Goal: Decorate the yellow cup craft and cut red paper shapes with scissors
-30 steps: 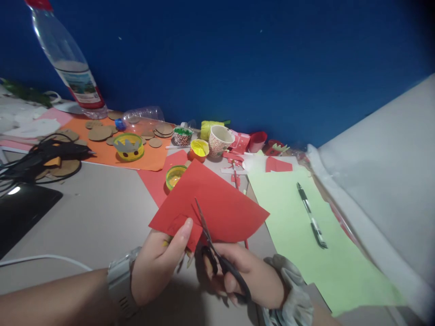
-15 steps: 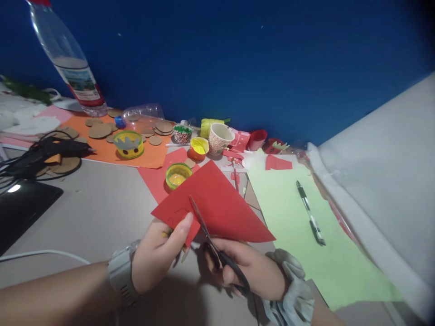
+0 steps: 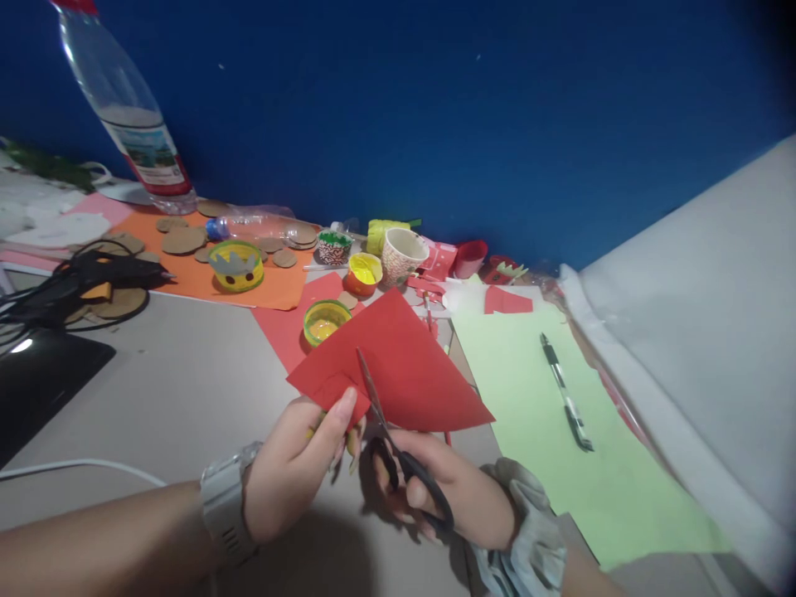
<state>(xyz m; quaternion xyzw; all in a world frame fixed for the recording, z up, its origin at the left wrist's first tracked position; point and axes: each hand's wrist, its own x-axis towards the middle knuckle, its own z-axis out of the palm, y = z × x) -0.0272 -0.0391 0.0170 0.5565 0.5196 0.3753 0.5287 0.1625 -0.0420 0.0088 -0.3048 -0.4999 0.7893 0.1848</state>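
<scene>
A sheet of red paper [image 3: 414,365] is pinched by its near left part in my left hand [image 3: 304,456], thumb on top. Faint drawn lines show on the paper beside the thumb. My right hand [image 3: 453,481] is closed round the black handles of a pair of scissors [image 3: 418,477]. The scissor blades point up and away, with the red paper between or under them, just right of my left thumb. Behind the paper stands a small yellow-and-green cup [image 3: 325,322], partly covered by the sheet's edge.
Light green paper [image 3: 522,365] with a pen [image 3: 565,390] lies at right. Orange paper [image 3: 274,286] carries cardboard discs [image 3: 183,240] and a yellow crown-patterned ring [image 3: 236,267]. A glue gun [image 3: 105,274], black device [image 3: 50,381] and tall bottle [image 3: 143,149] are at left. Cups [image 3: 403,253] line the blue wall.
The red paper has shifted slightly right and tilted, its right corner moving up and left. Both hands keep their hold. The small clear bottle at the back has rolled or turned a little.
</scene>
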